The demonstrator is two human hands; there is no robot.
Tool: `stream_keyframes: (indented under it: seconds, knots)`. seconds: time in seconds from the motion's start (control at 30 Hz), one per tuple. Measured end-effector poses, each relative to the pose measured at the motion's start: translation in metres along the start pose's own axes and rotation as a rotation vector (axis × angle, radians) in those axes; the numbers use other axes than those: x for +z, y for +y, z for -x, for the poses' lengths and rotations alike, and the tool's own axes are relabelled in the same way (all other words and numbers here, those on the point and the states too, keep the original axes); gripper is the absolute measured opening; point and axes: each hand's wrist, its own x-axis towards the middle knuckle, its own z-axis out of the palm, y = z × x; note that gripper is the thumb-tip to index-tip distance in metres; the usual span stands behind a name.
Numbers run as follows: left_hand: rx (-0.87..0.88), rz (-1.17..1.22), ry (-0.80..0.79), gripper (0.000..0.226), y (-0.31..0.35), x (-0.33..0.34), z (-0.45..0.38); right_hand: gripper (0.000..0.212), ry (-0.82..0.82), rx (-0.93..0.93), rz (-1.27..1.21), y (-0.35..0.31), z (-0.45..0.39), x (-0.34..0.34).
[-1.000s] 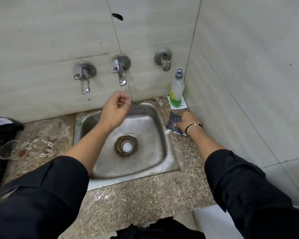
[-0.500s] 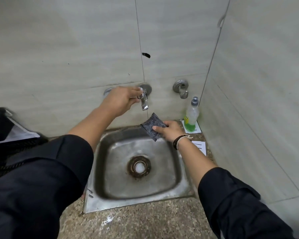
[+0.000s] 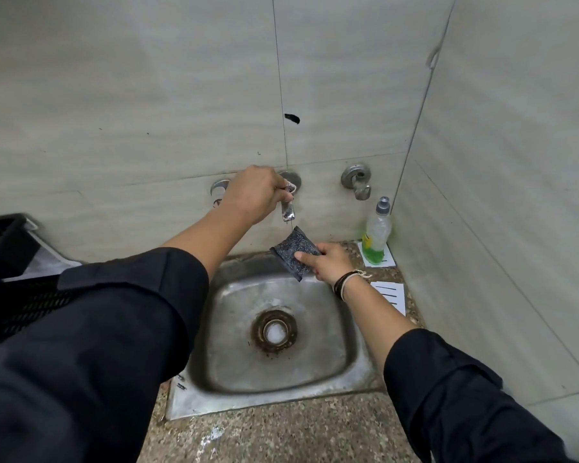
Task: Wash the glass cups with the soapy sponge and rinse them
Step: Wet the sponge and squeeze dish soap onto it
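My right hand (image 3: 328, 264) holds a dark grey speckled sponge (image 3: 293, 250) by its near edge, just under the spout of the middle tap (image 3: 288, 208) and over the back rim of the steel sink (image 3: 335, 369). My left hand (image 3: 254, 192) grips the handle of that middle tap on the wall. No water shows at the spout. No glass cups are in view; my left sleeve hides the counter to the left of the sink.
A soap bottle with green liquid (image 3: 376, 235) stands in the back right corner. A second tap (image 3: 356, 180) is right of the middle one, a third (image 3: 218, 190) partly behind my left hand. A black crate (image 3: 4, 242) sits left. Paper (image 3: 390, 294) lies right of the sink.
My right hand picked the sponge up from the counter and brought it under the middle tap. My left hand rose from over the sink and took hold of the tap handle.
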Motion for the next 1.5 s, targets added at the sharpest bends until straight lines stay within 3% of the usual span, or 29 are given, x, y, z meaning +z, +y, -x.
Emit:
stream_keyframes:
  seconds: [0.37, 0.67, 0.9, 1.1, 1.33, 1.5]
  knots:
    - [0.000, 0.005, -0.070, 0.032, -0.004, -0.005, 0.007, 0.013, -0.024, -0.005, 0.000, -0.002, -0.005, 0.013]
    - [0.020, -0.006, -0.146, 0.058, -0.014, -0.008, 0.011, 0.027, -0.044, 0.004, -0.039, -0.007, -0.011, 0.021]
    - [0.032, -0.001, -0.162, 0.067, -0.016, -0.008, 0.010, 0.022, -0.048, 0.007, -0.028, -0.006, -0.014, 0.021]
    - [0.056, 0.022, -0.145, 0.038, -0.013, -0.010, 0.006, 0.021, -0.057, -0.008, -0.044, -0.008, -0.018, 0.020]
    - [-0.091, 0.039, 0.000, 0.018, 0.001, -0.004, -0.005, 0.021, -0.048, -0.025, -0.051, -0.014, -0.018, 0.017]
    - [-0.144, 0.076, 0.030, 0.023, 0.001, 0.002, -0.014, 0.018, -0.065, -0.027, -0.002, -0.008, -0.018, 0.019]
